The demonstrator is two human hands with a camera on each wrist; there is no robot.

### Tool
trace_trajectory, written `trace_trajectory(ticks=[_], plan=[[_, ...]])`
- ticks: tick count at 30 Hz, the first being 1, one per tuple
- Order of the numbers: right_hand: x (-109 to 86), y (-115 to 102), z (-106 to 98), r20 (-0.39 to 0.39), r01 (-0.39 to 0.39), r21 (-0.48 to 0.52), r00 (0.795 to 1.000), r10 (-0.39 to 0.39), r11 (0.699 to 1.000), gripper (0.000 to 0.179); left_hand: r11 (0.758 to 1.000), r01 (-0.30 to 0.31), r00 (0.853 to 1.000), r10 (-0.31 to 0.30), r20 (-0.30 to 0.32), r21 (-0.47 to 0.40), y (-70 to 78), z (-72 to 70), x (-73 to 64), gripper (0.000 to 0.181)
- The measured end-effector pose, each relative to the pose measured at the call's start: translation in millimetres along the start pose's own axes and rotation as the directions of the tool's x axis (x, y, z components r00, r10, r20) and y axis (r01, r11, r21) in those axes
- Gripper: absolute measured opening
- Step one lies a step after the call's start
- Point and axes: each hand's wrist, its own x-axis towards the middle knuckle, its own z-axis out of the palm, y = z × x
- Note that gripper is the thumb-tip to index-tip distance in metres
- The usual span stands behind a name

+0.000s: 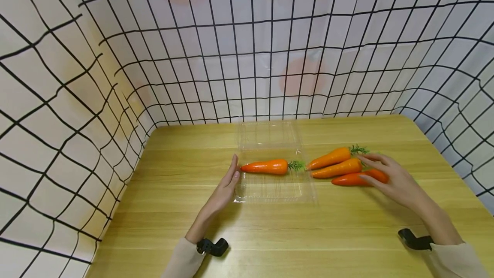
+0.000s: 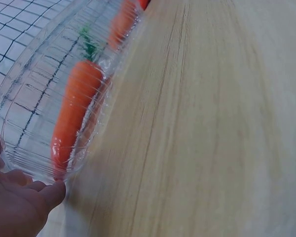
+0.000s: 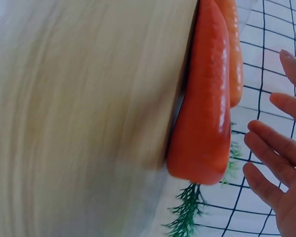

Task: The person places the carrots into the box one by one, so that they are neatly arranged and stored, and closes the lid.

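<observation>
A clear plastic clamshell box [image 1: 275, 192] lies opened out on the table, its lid [image 1: 270, 135] laid back toward the far side. One orange carrot [image 1: 266, 167] with a green top lies crosswise in it, tip to the left. My left hand [image 1: 225, 188] rests against the box's left side, fingers straight, near that carrot's tip. To the right of the box lie two orange carrots [image 1: 332, 158] and a redder carrot [image 1: 349, 179] closest to me. Over the redder carrot hovers my right hand [image 1: 397, 183], fingers spread; the right wrist view shows a gap between fingers and carrot [image 3: 202, 118].
A wood-grain table [image 1: 185, 218] carries everything. Black wire grid panels [image 1: 270, 63] with white sheeting behind them stand along the back and both sides. Dark wrist-worn devices [image 1: 212, 247] sit on both wrists.
</observation>
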Motion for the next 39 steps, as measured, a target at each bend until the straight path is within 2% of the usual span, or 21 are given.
trace_trajectory(ticks=[2, 4, 5, 20, 27, 33, 39], plan=[[-1.9, 6, 1, -0.057, 0.074, -0.056, 0.995, -0.077, 0.996, 0.059, 1.0, 0.001, 1.0, -0.001, -0.001, -0.001, -0.2, 0.1, -0.1, 0.06], [-3.7, 11, 3, -0.109, 0.146, -0.129, 0.981, -0.16, 0.981, 0.054, 1.0, 0.002, 1.0, -0.002, -0.003, 0.0, -0.4, 0.1, -0.1, 0.06], [-4.4, 13, 4, -0.123, 0.157, -0.14, 0.977, -0.174, 0.978, 0.053, 1.0, 0.001, 1.0, -0.001, -0.004, 0.0, -0.6, 0.1, 0.0, 0.06], [-12.1, 29, 2, -0.173, 0.228, -0.148, 0.952, -0.252, 0.962, 0.055, 1.0, 0.003, 1.0, -0.003, -0.004, 0.006, -0.8, 0.1, 0.5, 0.06], [-14.4, 36, 4, -0.17, 0.227, -0.127, 0.954, -0.247, 0.966, 0.056, 1.0, 0.0, 1.0, 0.0, -0.003, 0.004, -1.4, 0.3, 0.3, 0.06], [-15.3, 38, 5, -0.181, 0.274, -0.121, 0.939, -0.292, 0.954, 0.059, 1.0, -0.001, 1.0, 0.001, -0.003, 0.003, -0.5, 0.4, -0.3, 0.06], [-13.9, 43, 7, -0.181, 0.293, -0.159, 0.93, -0.319, 0.943, 0.059, 1.0, -0.001, 1.0, 0.001, 0.001, 0.001, -0.4, 0.2, -0.5, 0.06]])
